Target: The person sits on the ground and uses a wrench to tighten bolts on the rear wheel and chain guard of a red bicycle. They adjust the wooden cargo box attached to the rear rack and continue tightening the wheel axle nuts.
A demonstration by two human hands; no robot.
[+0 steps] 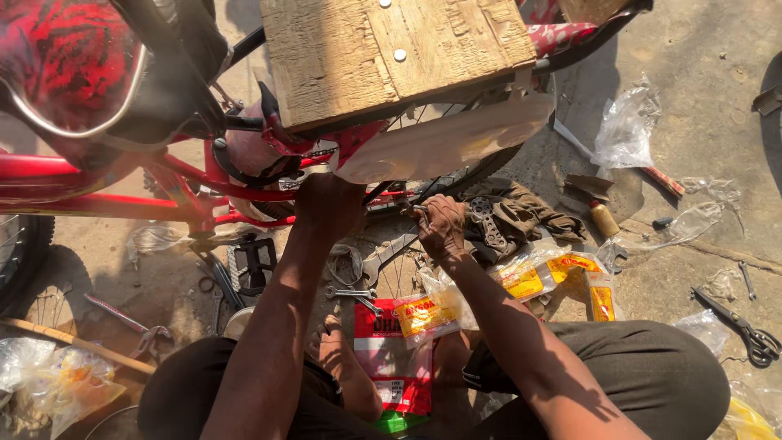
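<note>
Red bicycle frame (122,175) ahead: my left hand (328,205) clamps shut at the rear wheel hub; my right hand (441,228) closes its grip on a tool just beside, near the spokes (399,277).

Red bicycle frame (106,175), red-and-black streaked saddle (65,57), pale weathered wooden board (391,49), yellow-and-clear packets (562,277), red packet (387,358) (a green edge below), black scissors (745,326), olive-brown rag (529,213)

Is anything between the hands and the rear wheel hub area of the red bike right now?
Nothing visible. The left hand is already on the frame by the chain, and the right hand grips a tool at the rear wheel. The wooden board sits above.
</note>
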